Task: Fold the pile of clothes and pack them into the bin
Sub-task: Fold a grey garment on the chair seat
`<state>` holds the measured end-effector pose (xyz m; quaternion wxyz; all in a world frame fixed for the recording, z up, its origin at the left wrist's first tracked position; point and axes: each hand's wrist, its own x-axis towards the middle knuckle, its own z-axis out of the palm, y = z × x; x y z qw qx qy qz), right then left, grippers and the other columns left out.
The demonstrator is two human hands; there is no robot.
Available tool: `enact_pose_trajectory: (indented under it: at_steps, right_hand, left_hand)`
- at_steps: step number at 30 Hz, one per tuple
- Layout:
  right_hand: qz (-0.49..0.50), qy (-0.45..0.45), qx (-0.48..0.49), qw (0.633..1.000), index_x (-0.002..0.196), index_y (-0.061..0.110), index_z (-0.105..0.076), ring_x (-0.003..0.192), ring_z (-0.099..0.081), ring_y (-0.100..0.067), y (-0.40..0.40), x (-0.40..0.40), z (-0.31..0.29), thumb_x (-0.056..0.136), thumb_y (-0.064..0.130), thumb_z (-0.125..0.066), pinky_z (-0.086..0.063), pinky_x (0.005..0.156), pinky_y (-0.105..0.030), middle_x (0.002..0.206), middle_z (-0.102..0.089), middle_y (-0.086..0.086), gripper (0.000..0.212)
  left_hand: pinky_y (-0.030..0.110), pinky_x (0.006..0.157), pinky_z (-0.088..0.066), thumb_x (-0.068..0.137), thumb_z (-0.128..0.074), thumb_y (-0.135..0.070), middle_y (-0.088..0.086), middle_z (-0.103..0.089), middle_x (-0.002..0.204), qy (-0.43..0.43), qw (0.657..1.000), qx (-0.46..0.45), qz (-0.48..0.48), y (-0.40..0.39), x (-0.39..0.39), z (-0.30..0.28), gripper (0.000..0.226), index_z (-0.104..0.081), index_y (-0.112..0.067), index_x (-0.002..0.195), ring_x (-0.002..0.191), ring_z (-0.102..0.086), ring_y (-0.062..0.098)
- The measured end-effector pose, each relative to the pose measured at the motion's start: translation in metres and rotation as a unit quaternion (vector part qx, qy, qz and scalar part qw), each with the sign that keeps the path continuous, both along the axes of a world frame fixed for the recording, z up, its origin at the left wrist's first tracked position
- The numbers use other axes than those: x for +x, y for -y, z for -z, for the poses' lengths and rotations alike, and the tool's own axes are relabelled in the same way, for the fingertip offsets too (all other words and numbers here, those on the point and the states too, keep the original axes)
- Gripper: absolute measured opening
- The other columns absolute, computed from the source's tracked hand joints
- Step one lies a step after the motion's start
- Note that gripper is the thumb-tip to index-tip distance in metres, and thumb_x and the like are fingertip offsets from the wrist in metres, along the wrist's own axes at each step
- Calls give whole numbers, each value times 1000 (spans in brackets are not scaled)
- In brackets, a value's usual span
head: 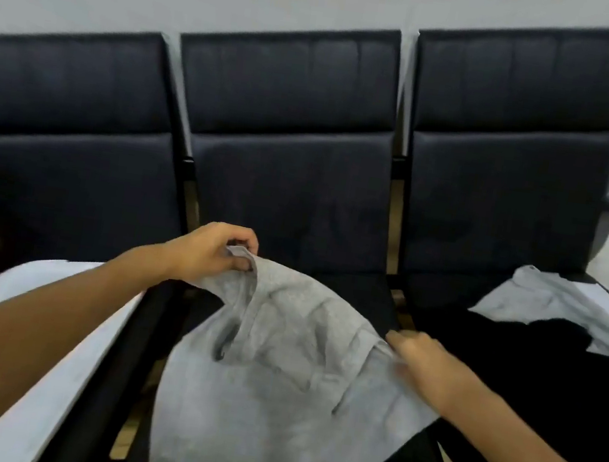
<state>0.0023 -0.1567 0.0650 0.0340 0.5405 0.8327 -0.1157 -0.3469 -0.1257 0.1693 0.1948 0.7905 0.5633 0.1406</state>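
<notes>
No readable text, labels, brands or numbers anywhere; the dark mark on the grey garment (276, 364) is illegible.

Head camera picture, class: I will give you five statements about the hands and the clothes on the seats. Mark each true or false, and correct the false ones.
1. The left hand pinches an edge of the grey garment. True.
2. The right hand hangs free of the grey garment. False: it grips the garment's right edge.
3. The grey garment already lies folded in a neat square. False: it is held up, spread and creased, between the two hands.
4. A black garment and a light grey garment lie on the right seat. True.
5. The seats are upholstered in bright red. False: they are dark, near black.
</notes>
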Motion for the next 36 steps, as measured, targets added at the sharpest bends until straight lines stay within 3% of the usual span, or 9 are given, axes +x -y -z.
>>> enact_pose_trajectory:
  at_steps: [5,9,17,20,23,26,29,33,36]
  right_hand:
    - [-163,75,152,972,132,16,-46,115,-53,-21,3,-1,-81,96,8,-51,-44,92,-28,123,-50,-3,37]
    - [-189,63,227,953,143,17,-39,120,-48,-21,29,-7,-148,95,6,-50,-44,98,-33,132,-44,-4,51]
    - [-114,-194,257,940,91,29,-52,74,-57,-14,58,-27,-205,93,31,-63,-51,63,-37,81,-59,10,11]
    - [-162,-30,302,939,103,27,-49,68,-56,-11,67,-26,-215,93,48,-57,-44,60,-29,82,-59,11,24]
    - [-183,94,350,914,116,29,-46,71,-53,-13,71,-27,-225,96,38,-53,-39,62,-27,98,-61,11,23]
    - [-144,-46,330,932,111,26,-52,68,-57,-16,74,-28,-228,96,30,-55,-39,60,-28,83,-63,6,15]
    - [-132,-164,278,937,98,34,-50,64,-56,-12,74,-27,-229,97,19,-54,-41,60,-29,73,-63,5,16]
    - [-117,-221,285,925,114,26,-56,76,-60,-21,78,-28,-234,97,12,-51,-40,62,-33,89,-66,-1,22]
    - [-134,-56,307,941,133,25,-49,96,-62,-27,85,-25,-244,94,14,-60,-45,75,-32,117,-63,0,42]
  left_hand:
    - [26,85,-51,85,-73,-9,-12,-67,98,-13,993,113,-25,72,-43,-58,18,-70,-23,97,93,-63,6]
    - [17,79,-48,87,-70,-7,-13,-67,96,32,983,172,-61,119,-62,-84,22,-69,-28,95,91,-62,3]
    - [26,84,-47,89,-66,-3,-5,-59,98,-25,972,223,-67,171,-84,-114,28,-67,-29,99,93,-58,12]
    - [25,85,-47,91,-66,-8,-6,-61,98,9,967,239,-85,187,-93,-121,21,-67,-27,99,94,-60,11]
    - [31,88,-51,89,-68,-12,-12,-62,97,-25,967,232,-103,199,-103,-123,22,-65,-31,99,94,-60,10]
    - [34,88,-53,88,-71,-17,-11,-64,98,-42,965,225,-124,206,-102,-122,22,-64,-33,100,94,-61,11]
    - [27,82,-53,90,-68,-20,-10,-68,96,39,975,197,-100,212,-89,-125,13,-69,-27,100,92,-64,10]
    - [18,68,-51,98,-54,-10,-8,-70,85,122,963,218,-97,214,-78,-134,22,-73,-16,90,81,-66,9]
    - [21,73,-48,99,-52,-10,-7,-70,86,103,966,212,-107,210,-81,-138,22,-73,-12,91,81,-65,9]
